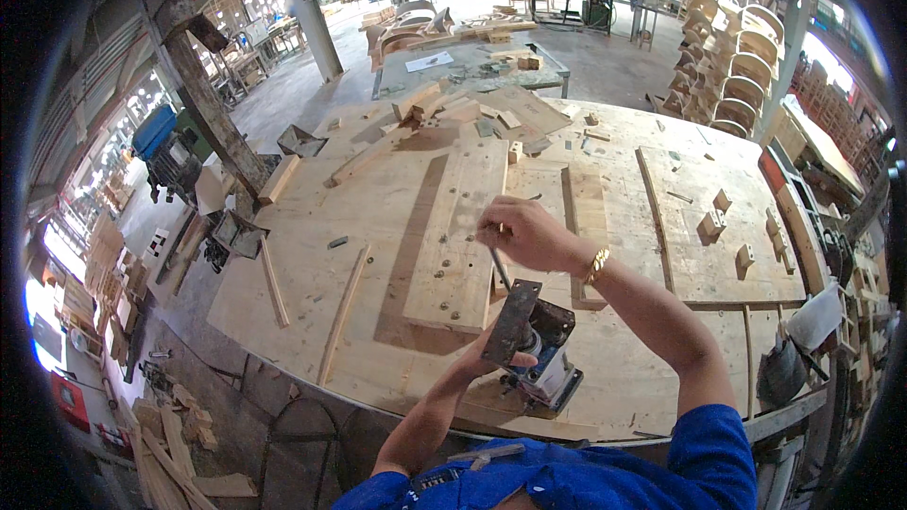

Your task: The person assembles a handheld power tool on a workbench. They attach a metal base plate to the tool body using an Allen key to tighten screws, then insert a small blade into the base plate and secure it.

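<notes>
My right hand (531, 234) is raised over the workbench, its fingers closed round a thin dark metal rod (500, 270). The rod's lower end slants down toward a dark flat metal plate (511, 321), and what looks like its other tip pokes out above my knuckles. That plate is part of a metal power tool (550, 380) with a silver and blue body, standing near the bench's front edge. My left hand (484, 355) grips the tool from its left side, thumb toward the body; the plate hides most of the fingers. Beyond it lies a thick wooden board (452, 264) with several bolt heads.
The plywood workbench (312, 321) carries loose strips (345, 314), small wooden blocks (713, 222) and a pile of offcuts (463, 113). A dark post (213, 104) stands at the left. Curved wooden parts (746, 66) are stacked at the far right. Wood scraps (175, 463) lie lower left.
</notes>
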Available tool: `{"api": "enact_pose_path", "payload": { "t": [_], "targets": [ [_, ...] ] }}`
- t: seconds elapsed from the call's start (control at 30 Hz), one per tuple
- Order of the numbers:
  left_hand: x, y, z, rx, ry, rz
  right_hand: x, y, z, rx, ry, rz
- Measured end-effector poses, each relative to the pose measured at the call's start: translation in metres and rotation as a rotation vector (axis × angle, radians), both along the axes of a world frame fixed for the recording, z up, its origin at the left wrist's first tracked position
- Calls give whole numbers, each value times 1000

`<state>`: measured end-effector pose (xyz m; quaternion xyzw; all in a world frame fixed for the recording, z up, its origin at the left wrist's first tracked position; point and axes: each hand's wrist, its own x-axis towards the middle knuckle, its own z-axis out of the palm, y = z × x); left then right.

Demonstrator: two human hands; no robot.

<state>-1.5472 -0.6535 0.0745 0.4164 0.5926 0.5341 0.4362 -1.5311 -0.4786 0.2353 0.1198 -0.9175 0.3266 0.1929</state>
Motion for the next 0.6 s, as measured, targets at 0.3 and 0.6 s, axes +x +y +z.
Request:
{"api": "enact_pose_path", "payload": {
  "t": [0.3,0.6],
  "targets": [
    [-1,-2,-1,1,-19,-12,6,-9,13,312,50,68],
    [3,-5,5,-70,-52,37,13,-23,26,291,-177,-75]
  ]
}}
